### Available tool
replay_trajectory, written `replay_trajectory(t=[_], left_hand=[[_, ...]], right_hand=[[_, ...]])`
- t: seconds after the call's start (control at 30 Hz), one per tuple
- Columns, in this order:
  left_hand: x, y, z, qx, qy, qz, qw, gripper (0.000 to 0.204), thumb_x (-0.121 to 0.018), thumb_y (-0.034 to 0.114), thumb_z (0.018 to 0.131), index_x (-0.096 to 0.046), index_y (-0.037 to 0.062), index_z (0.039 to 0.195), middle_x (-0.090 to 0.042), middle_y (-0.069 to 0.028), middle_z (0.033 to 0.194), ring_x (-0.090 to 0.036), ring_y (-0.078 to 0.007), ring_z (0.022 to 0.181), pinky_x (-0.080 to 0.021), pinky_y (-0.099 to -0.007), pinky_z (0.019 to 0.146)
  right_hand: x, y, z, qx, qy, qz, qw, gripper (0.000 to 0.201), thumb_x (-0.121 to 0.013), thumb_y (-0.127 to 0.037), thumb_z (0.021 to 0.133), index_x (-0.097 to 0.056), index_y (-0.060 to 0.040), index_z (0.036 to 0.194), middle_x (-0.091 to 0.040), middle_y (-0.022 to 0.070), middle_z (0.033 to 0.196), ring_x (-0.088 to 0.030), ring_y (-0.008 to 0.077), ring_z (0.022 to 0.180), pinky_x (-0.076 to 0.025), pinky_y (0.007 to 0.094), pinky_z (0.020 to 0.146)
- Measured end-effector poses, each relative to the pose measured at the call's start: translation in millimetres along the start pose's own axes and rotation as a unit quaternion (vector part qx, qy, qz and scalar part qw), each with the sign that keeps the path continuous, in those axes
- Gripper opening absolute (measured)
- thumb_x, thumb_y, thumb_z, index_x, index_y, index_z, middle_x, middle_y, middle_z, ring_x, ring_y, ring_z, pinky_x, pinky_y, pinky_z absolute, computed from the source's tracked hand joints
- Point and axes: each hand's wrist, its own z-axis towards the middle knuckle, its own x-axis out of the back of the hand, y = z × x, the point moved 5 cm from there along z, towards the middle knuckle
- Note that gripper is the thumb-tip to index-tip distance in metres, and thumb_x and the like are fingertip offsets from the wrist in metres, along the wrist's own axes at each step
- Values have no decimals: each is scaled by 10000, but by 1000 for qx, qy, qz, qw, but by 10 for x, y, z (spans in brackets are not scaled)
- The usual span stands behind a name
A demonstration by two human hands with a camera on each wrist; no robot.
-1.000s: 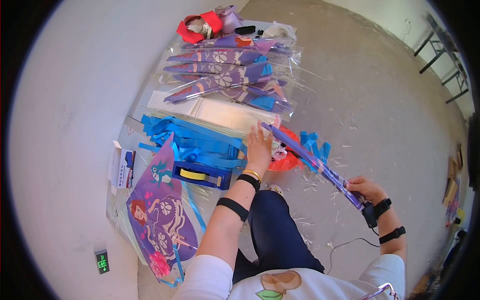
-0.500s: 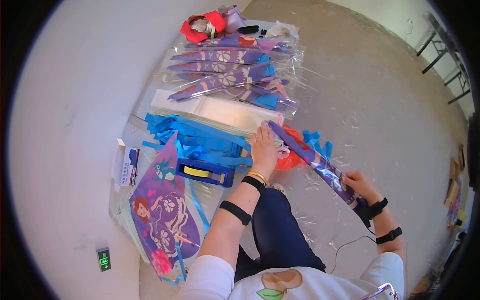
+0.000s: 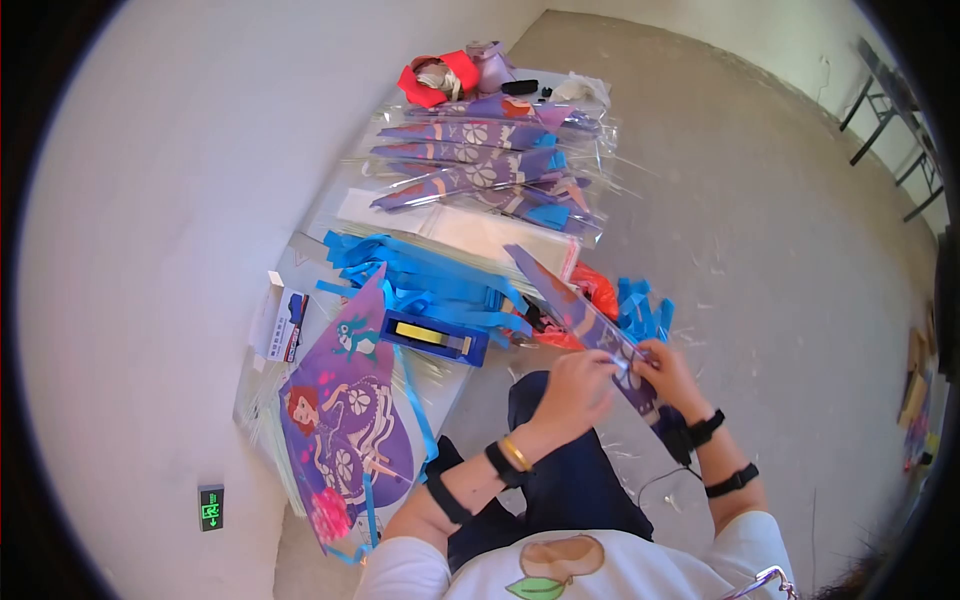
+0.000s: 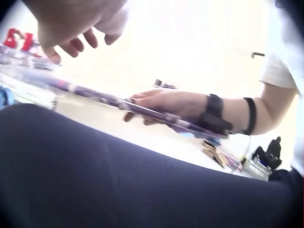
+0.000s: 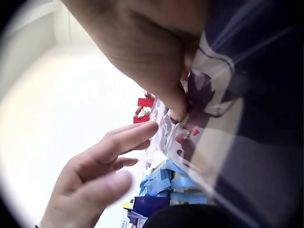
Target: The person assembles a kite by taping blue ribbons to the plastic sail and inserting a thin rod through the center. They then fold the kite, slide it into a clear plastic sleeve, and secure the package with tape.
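A folded purple kite [image 3: 560,290] with a printed figure slants across in front of the person, its narrow end over the table's edge. My right hand [image 3: 672,378] grips it near its lower part, thumb on top. Close to that hand is my left hand [image 3: 575,390], its fingertips right at the kite's edge in the head view. In the left wrist view the left hand [image 4: 78,26] hovers over the blurred kite [image 4: 109,99], fingers loosely bent. The right wrist view shows the left hand [image 5: 90,175] with fingers apart, and shiny clear film on the kite.
An unfolded kite [image 3: 345,430] lies at the table's near end, beside a blue tape dispenser [image 3: 435,338] and blue ribbons [image 3: 430,285]. Several folded kites in clear sleeves [image 3: 480,170] are piled farther up. A red plastic bag [image 3: 597,290] hangs by the table's edge.
My left hand has left the kite's upper end and come down towards the right hand. The right hand, with the kite, has moved left and up in the view.
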Motion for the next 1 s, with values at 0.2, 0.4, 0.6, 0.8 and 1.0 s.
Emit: replay_trajectory(t=[0.2, 0.4, 0.6, 0.8, 1.0], left_hand=[[-53, -863, -639, 390, 237, -612, 646, 366, -742, 331, 948, -623, 75, 1181, -628, -32, 1175, -616, -182, 1119, -501, -340, 970], [23, -247, -766, 308, 254, -717, 572, 176, -731, 214, 958, -712, 71, 1060, -732, -9, 974, -695, -122, 873, -558, -275, 789], [450, -209, -1131, 289, 342, -667, 596, 199, -727, 146, 952, -694, -6, 1076, -743, -100, 1021, -726, -200, 887, -584, -313, 819], [964, -380, -1581, 275, 410, -663, 563, 267, -754, 145, 930, -670, 8, 1144, -735, -100, 1101, -720, -216, 971, -580, -327, 869], [551, -155, -2018, 345, 432, -635, 539, 235, -768, 131, 919, -682, 52, 1124, -726, -35, 1071, -691, -142, 924, -554, -301, 804]], right_hand=[[-225, 6, -949, -65, -74, 150, 984, 330, -691, -38, 945, -590, -13, 1258, -713, 46, 1005, -678, 105, 920, -547, 274, 810], [-607, -322, -1366, -66, -108, 173, 977, 348, -672, -48, 967, -558, -35, 1296, -716, 58, 1016, -679, 119, 918, -548, 278, 821], [-625, -395, -1681, 38, -132, 91, 986, 473, -742, -119, 932, -518, -36, 1341, -708, 49, 1011, -677, 147, 925, -554, 310, 835], [-503, -21, -1931, -74, -188, -19, 979, 191, -739, -143, 929, -695, 1, 1047, -652, -1, 790, -597, 110, 771, -495, 277, 700], [-987, -622, -1889, -17, -158, 56, 986, 167, -717, -156, 950, -729, 9, 979, -644, -49, 813, -549, 64, 741, -445, 252, 654]])
